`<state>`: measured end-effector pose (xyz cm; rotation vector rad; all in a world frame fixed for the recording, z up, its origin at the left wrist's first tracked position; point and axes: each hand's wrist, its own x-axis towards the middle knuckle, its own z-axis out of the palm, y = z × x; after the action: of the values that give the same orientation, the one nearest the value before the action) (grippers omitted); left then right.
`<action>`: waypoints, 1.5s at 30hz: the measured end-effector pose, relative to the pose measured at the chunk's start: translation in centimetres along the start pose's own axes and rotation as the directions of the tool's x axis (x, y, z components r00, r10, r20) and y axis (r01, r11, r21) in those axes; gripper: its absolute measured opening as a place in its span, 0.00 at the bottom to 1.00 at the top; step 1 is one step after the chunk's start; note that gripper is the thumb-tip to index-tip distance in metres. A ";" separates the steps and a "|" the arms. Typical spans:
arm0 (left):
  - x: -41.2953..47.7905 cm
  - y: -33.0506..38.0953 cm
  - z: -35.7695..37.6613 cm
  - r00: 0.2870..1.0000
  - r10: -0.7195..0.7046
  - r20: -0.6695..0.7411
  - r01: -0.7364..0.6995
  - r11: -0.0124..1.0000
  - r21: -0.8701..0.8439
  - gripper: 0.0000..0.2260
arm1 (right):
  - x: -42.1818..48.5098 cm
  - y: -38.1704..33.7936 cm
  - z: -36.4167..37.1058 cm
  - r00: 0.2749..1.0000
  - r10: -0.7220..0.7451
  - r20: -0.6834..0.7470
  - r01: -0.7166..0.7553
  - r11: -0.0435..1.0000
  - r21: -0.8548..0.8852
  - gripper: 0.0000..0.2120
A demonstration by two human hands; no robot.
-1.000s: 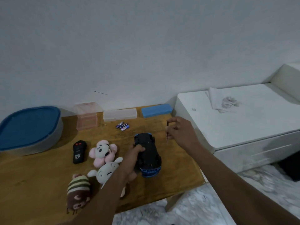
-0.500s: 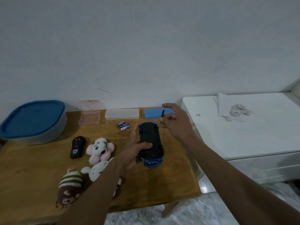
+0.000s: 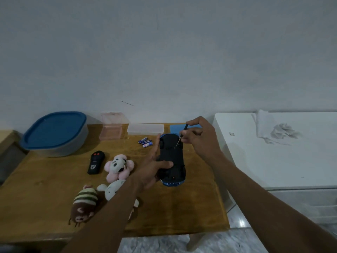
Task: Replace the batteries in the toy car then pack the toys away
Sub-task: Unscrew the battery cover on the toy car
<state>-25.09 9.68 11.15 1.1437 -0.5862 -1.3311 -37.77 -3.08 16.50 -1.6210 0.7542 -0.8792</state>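
A blue toy car lies upside down on the wooden table, its black underside up. My left hand grips the car's left side, thumb across the underside. My right hand pinches a small black-handled screwdriver, whose tip touches the far end of the underside. Three blue batteries lie loose left of the car. A black remote, a pink plush, a white plush and a striped brown plush sit to the left.
A grey tub with a blue lid stands at the back left. A pink box, a clear flat box and a blue box line the wall. A white cabinet with crumpled tissue adjoins the table's right.
My right hand brought the screwdriver from right of the car onto its underside. My left hand shifted up along the car's side. The camera tilted.
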 end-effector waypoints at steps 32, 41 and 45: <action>-0.9 1.0 -0.1 1.000 -0.015 0.021 0.014 0.999 0.048 0.44 | 0.3 0.1 0.7 0.999 0.029 0.035 -0.026 0.998 -0.060 0.06; -1.0 0.7 -0.1 1.000 -0.025 0.010 0.024 0.998 0.056 0.44 | 0.0 0.5 1.0 0.996 -0.061 0.070 0.073 0.981 -0.178 0.06; -1.0 0.4 -0.3 0.999 -0.040 -0.002 0.040 0.997 0.065 0.43 | -0.3 0.6 1.3 0.970 -0.237 0.052 0.241 0.912 -0.333 0.08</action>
<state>-24.89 10.67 11.62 1.2144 -0.6120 -1.3540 -36.86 -2.28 15.68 -2.0545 0.7376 -0.9503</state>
